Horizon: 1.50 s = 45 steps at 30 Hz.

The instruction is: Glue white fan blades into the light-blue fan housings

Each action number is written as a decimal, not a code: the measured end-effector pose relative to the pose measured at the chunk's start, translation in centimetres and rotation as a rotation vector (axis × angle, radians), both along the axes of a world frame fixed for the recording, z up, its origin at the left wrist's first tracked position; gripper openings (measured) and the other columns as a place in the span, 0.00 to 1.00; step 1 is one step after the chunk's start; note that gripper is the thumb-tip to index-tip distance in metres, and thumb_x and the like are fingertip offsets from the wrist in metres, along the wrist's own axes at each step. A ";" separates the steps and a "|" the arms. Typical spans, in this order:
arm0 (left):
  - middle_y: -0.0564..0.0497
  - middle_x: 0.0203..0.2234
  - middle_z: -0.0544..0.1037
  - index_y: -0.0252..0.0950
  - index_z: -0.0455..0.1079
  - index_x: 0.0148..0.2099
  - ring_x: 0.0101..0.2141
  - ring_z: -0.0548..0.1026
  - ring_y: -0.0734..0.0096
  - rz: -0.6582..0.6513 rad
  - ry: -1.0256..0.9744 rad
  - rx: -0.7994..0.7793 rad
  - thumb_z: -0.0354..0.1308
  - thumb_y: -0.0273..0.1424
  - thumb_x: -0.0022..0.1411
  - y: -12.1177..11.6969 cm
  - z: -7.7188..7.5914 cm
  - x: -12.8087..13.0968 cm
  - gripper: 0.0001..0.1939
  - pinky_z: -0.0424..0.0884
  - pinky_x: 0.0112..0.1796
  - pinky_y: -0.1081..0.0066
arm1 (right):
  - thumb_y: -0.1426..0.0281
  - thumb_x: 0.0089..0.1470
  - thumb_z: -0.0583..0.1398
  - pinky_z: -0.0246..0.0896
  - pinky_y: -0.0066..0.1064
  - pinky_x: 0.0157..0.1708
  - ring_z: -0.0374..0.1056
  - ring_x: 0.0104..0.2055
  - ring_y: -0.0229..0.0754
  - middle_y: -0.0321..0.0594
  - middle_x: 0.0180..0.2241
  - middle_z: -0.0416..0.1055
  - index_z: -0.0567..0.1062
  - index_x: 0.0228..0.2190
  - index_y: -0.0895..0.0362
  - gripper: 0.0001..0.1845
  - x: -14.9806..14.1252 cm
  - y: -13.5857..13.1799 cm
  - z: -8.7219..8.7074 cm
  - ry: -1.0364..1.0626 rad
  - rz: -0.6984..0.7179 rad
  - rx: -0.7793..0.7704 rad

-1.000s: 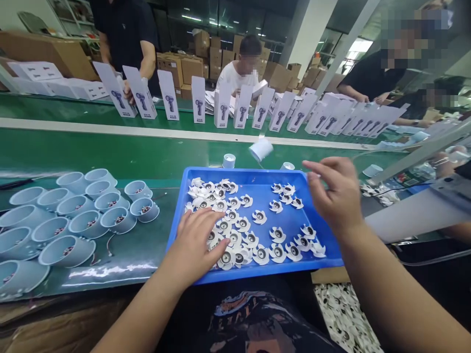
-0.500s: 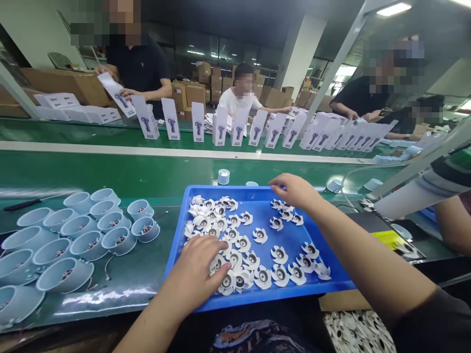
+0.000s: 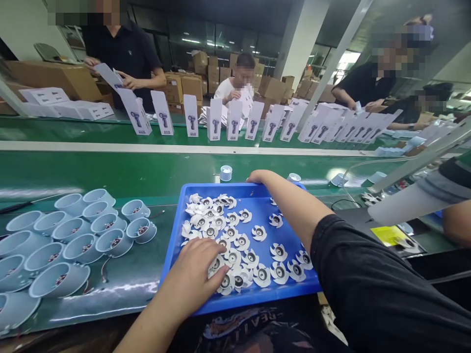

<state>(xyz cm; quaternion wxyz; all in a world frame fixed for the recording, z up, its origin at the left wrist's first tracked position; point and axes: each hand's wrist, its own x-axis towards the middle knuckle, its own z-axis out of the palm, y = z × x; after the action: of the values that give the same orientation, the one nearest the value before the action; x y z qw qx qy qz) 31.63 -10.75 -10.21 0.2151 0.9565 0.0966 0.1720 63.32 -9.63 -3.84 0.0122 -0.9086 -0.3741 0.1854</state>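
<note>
A blue tray (image 3: 176, 230) holds white fan impellers (image 3: 259, 233) with dark round hubs, bunched thickest on its left side. My left hand (image 3: 200, 264) lies low over the impellers at the near left, its thumb and fingers apart around one of them, without a visible grip. Stretched across the tray, my right arm ends at the far rim, where my right hand (image 3: 259, 175) is bent over with its fingers hidden. Just beyond that rim, a light blue ring-shaped housing (image 3: 225, 173) with something white inside stands left of my right hand, and another housing (image 3: 294, 177) stands right of it.
Many light blue housings (image 3: 77, 249) with wires inside crowd the bench on the left, near a screwdriver (image 3: 16, 207). White printed boxes (image 3: 191, 116) line the far side of the green belt (image 3: 110, 169), where co-workers handle packaging. A white tube (image 3: 408, 196) slants in from the right.
My right hand has moved left and farther out along the tray's far rim, bringing my sleeve over the tray's right side. My left hand has stayed on the impellers.
</note>
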 end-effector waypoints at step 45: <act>0.43 0.51 0.77 0.40 0.61 0.60 0.49 0.77 0.57 -0.006 -0.399 -0.090 0.58 0.48 0.63 -1.3 1.4 -1.3 0.29 0.73 0.50 0.59 | 0.72 0.58 0.62 0.59 0.26 0.60 0.63 0.56 0.36 0.38 0.53 0.68 0.64 0.55 0.56 0.24 -19.7 -15.9 -0.5 0.116 0.582 0.962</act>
<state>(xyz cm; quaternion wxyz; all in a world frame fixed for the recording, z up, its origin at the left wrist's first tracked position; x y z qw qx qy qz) 30.33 -12.09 -8.76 0.2731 0.8932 0.0568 0.3528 43.57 -25.52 -4.33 0.3937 -0.6484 -0.6504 0.0394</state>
